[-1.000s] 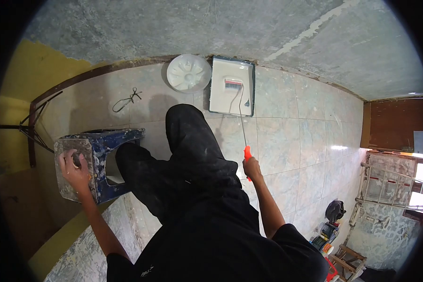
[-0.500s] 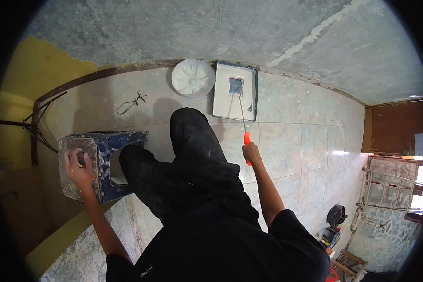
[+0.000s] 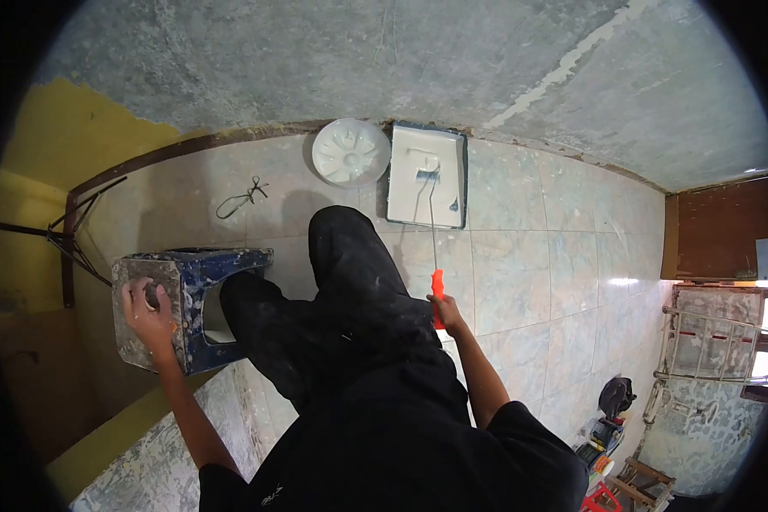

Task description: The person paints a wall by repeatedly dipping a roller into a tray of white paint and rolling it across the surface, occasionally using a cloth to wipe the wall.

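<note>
My right hand [image 3: 444, 313] is closed around the orange handle of a paint roller [image 3: 438, 286]. Its thin metal rod reaches up into a paint tray [image 3: 464, 166] with a dark rim, where the roller head sits in white paint and is hard to make out. A dark bluish patch of the tray bottom shows through the paint. On the left, my left hand [image 3: 150, 320] lies with spread fingers on the worn top of a paint-splattered blue stool [image 3: 200, 286], around the hole in it. My left leg is against the stool's open side.
Beside the tray lies a round white fluted lid or dish [image 3: 350, 152]. A bent wire piece [image 3: 243, 198] rests on the tiled floor. Black metal legs [image 3: 64, 230] stand at far left. A grey wall [image 3: 316, 60] runs behind. Tools and a wooden frame [image 3: 644, 482] are at lower right.
My right hand has drawn the roller back toward me and slightly left, and the bare patch in the tray looks smaller. My left hand stays on the stool. The view has shifted slightly.
</note>
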A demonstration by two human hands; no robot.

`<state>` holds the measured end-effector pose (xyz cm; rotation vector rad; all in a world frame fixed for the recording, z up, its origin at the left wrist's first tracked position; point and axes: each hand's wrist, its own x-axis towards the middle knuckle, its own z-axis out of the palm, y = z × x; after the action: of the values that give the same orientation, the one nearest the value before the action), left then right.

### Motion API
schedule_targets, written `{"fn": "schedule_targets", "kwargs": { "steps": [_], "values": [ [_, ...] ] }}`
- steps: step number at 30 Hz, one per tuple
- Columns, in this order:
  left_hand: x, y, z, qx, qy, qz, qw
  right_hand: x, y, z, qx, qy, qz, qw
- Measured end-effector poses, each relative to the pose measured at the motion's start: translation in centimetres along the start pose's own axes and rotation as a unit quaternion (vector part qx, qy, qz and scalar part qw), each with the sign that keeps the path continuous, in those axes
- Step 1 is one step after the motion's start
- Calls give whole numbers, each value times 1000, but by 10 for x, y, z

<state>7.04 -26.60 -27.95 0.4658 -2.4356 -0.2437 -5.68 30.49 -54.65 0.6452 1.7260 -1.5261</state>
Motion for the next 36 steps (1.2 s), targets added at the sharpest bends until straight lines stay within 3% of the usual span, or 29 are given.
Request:
{"fn": "schedule_targets", "kwargs": {
  "steps": [3, 14, 23, 30, 34, 36],
  "values": [
    [-1, -3, 1, 3, -9, -3, 1000, -28, -15, -5, 94, -83, 36, 991],
    [-4, -11, 5, 0, -9, -6, 1000, -133, -34, -21, -33, 35, 86, 995],
    [-3, -10, 4, -5, -12, -4, 1000, -127, -27, -20, -16, 5, 136, 991],
    [-3, -10, 2, 18, 4, 18, 1000, -81, -33, -9, -96, 110, 26, 989],
    [-2, -8, 1, 11, -1, 8, 1000, -70, 7, -19, -357, 229, -151, 893],
    [-1, -8, 1, 5, -3, 7, 1000, -81, 1, -13, -396, 252, -206, 859]
  ]
}}
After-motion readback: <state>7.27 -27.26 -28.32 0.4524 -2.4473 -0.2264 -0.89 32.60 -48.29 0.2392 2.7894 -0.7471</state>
